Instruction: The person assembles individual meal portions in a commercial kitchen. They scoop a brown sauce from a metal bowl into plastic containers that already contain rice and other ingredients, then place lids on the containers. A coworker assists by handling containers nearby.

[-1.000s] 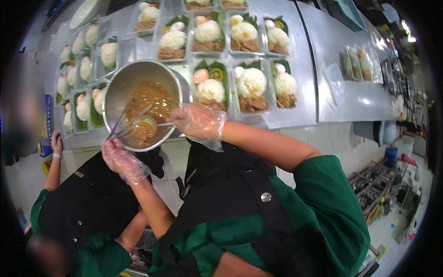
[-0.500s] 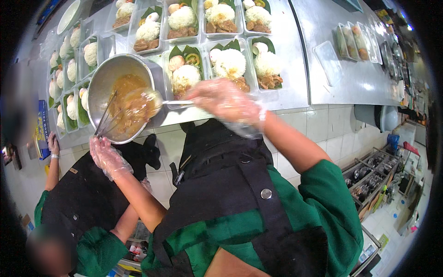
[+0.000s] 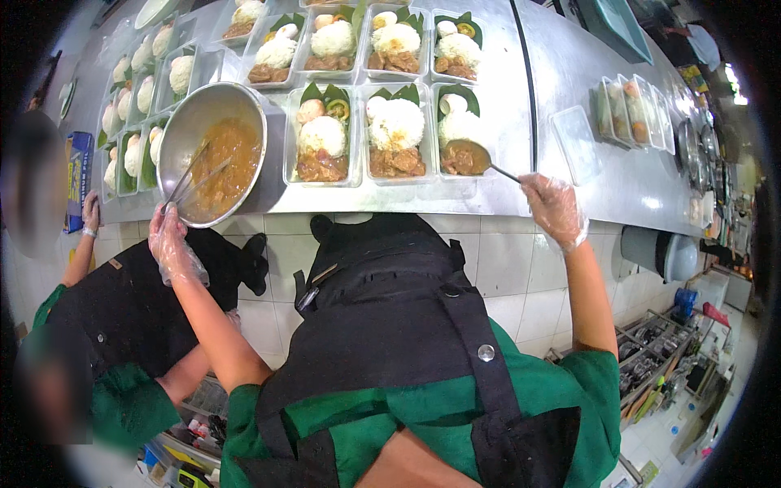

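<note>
My left hand [image 3: 169,244], in a clear plastic glove, grips metal tongs [image 3: 185,176] at the near rim of a steel bowl [image 3: 254,106]. The tongs' two arms reach down into brown stew [image 3: 233,167]. My right hand [image 3: 556,210], gloved too, is closed around the handle of a serving spoon [image 3: 469,157]. That spoon rests over the near end of the right-hand front container, beside its rice [image 3: 460,125], and brown sauce shows in its bowl. Two more front containers hold rice [image 3: 323,136], meat [image 3: 396,163], egg and green leaf.
More filled containers [image 3: 329,42] stand behind, and several with rice [image 3: 181,75] sit left of the bowl. On the right lie a clear lid [image 3: 576,145] and filled boxes on edge [image 3: 630,110]. A co-worker's gloved hand [image 3: 90,213] is at the left table edge.
My right hand has carried the spoon from the steel bowl rightward to the right-hand front container. My left hand stays on the tongs at the bowl, shifted slightly.
</note>
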`<action>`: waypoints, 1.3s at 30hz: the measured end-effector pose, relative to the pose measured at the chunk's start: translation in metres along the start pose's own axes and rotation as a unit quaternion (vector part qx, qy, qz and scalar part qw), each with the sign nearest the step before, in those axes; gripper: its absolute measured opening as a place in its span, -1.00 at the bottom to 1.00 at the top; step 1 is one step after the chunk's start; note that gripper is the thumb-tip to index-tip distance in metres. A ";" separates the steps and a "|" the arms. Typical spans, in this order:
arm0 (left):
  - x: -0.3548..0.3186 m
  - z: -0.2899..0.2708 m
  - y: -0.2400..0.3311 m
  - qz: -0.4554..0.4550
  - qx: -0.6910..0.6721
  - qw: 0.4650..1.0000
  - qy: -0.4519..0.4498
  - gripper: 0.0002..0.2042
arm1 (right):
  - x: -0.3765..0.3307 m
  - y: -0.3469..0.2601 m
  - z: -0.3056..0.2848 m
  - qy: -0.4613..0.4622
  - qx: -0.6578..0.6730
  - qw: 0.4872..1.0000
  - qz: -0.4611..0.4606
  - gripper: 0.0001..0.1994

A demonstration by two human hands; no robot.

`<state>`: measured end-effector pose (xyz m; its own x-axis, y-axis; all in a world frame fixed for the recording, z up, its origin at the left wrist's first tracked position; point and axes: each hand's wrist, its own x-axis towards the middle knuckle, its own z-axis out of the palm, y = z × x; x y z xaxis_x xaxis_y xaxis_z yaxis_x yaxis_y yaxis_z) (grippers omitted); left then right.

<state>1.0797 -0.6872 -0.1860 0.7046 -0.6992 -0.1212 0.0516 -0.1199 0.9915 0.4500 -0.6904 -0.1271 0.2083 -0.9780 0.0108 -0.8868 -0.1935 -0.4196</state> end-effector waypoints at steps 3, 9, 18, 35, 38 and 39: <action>0.003 -0.014 -0.006 -0.002 0.021 1.000 0.001 -0.61 | -0.006 -0.003 -0.002 -0.008 -0.232 0.968 -0.099 -0.73; -0.011 -0.014 -0.002 0.056 0.131 0.990 0.015 -0.61 | -0.010 -0.022 -0.015 0.066 -0.195 0.970 -0.132 -0.70; -0.006 0.000 0.023 0.139 -0.064 0.985 0.077 -0.76 | 0.082 -0.154 0.041 -0.043 0.222 0.974 -0.001 -0.83; 0.008 0.006 0.040 0.095 0.077 0.975 -0.183 -0.59 | 0.219 -0.301 0.166 -0.065 -0.080 0.952 -0.289 -0.81; 0.014 0.002 0.064 0.073 0.029 0.982 -0.172 -0.65 | 0.221 -0.306 0.161 -0.067 -0.063 0.956 -0.279 -0.82; 0.014 -0.002 0.075 0.067 0.010 0.983 -0.169 -0.66 | 0.225 -0.305 0.165 -0.057 -0.065 0.958 -0.274 -0.82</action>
<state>1.0951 -0.7050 -0.1130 0.4293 -0.9032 -0.0021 -0.0421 -0.0223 0.9989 0.8351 -0.8389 -0.1466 0.6946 -0.7130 0.0956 -0.6733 -0.6912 -0.2627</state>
